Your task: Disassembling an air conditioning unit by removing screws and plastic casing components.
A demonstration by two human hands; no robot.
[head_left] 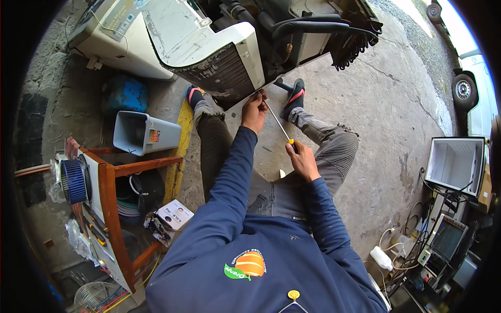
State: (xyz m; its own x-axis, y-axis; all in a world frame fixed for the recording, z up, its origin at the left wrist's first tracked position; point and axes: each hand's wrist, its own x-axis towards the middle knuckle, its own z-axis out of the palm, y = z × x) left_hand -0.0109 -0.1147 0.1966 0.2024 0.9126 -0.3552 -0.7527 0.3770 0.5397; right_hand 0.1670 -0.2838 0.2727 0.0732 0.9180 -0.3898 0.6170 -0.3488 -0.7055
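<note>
Head view: right hand [303, 160] holding screwdriver [277, 120]; left hand [253, 114] by machine [222, 73], grip unclear.

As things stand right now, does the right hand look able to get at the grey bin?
Probably not directly: the right hand is gripping a screwdriver, and the left forearm and left leg appear between it and the grey bin, off to the person's left.
</note>
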